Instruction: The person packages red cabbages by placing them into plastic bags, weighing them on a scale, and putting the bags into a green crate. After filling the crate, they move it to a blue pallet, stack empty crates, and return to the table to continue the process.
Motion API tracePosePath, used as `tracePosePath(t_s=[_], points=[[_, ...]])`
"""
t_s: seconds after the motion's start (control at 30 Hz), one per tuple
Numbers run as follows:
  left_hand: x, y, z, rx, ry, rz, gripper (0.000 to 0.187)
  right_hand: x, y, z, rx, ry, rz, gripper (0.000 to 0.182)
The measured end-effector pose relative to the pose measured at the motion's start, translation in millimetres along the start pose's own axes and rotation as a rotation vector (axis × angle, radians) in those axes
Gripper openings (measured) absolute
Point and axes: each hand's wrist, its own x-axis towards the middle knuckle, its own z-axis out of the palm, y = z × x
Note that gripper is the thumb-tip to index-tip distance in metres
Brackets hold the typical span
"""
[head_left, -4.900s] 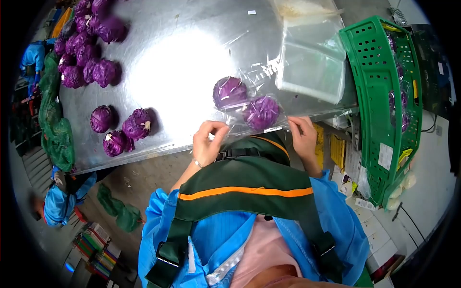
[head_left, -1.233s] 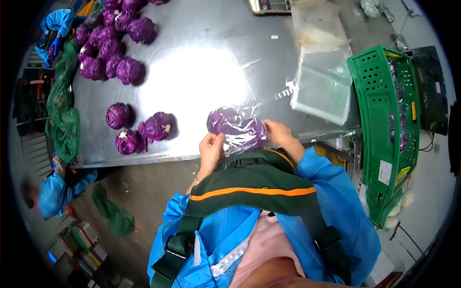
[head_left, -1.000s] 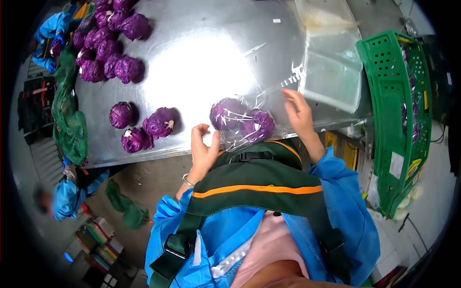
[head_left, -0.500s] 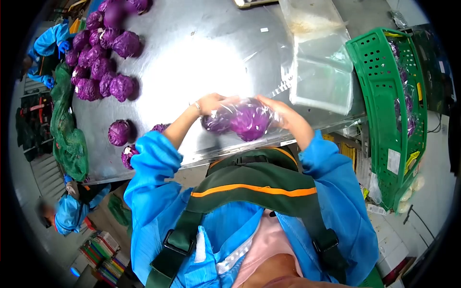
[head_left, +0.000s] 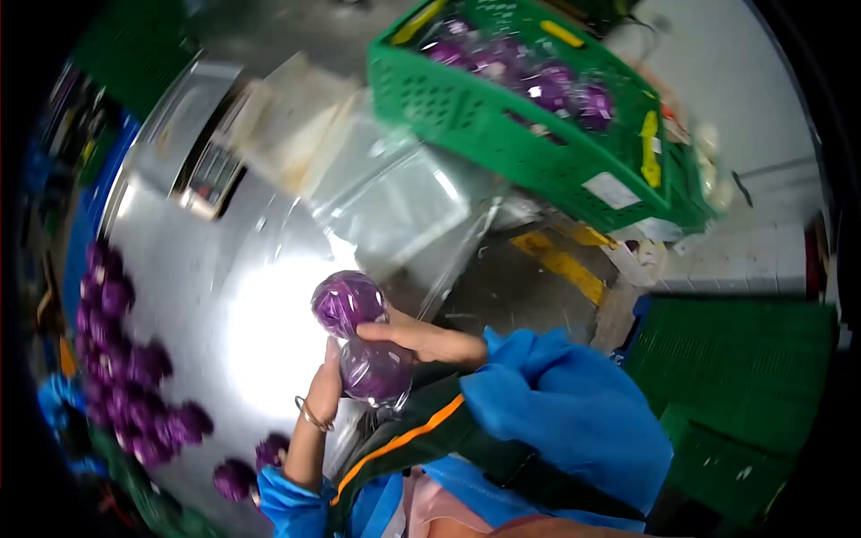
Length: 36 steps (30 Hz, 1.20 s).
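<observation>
Two red cabbages in clear plastic, an upper one (head_left: pixel 348 300) and a lower one (head_left: pixel 377 369), are held close together in front of my body. My left hand (head_left: pixel 325 384), with a bracelet at the wrist, presses against their left side where the two meet. From the right, my right hand (head_left: pixel 411 338) is closed round them, its thumb lying across the plastic between the cabbages. Some of my fingers are hidden behind the wrapped cabbages.
A green crate (head_left: pixel 502 134) with several wrapped red cabbages stands at the upper right. Clear plastic bags (head_left: pixel 395 211) lie on the metal table (head_left: pixel 179 296) beside a scale (head_left: pixel 211 175). Loose red cabbages (head_left: pixel 112 386) are piled at left. Stacked green crates (head_left: pixel 726 368) stand right.
My view and body have turned right, toward the green crate. The wrapped cabbages, side by side before, are now one above the other, still in both hands.
</observation>
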Motion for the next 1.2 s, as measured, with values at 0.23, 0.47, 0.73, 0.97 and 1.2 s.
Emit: tracePosePath(t_s=[0.23, 0.47, 0.73, 0.97, 1.2], points=[[21.4, 132.1, 82.8, 0.128, -0.266, 0.748, 0.044, -87.5, -168.5, -137.7, 0.037, 0.139, -0.779, 0.053], [142.4, 63.9, 39.3, 0.906, 0.283, 0.877, 0.035, -146.6, -398.1, -281.5, -0.498, 0.696, -0.752, 0.063], [237.2, 29.6, -4.3, 0.839, 0.359, 1.039, 0.016, -91.5, -372.3, -430.5, -1.298, 0.653, -0.181, 0.081], [139.3, 88.3, 21.3, 0.126, 0.945, 0.987, 0.010, -68.2, -387.3, -313.1, -1.616, 0.942, -0.842, 0.034], [118.0, -46.9, 7.1, 0.832, 0.578, 0.990, 0.019, 112.9, -119.4, -37.1, -1.828, -0.327, -1.082, 0.032]])
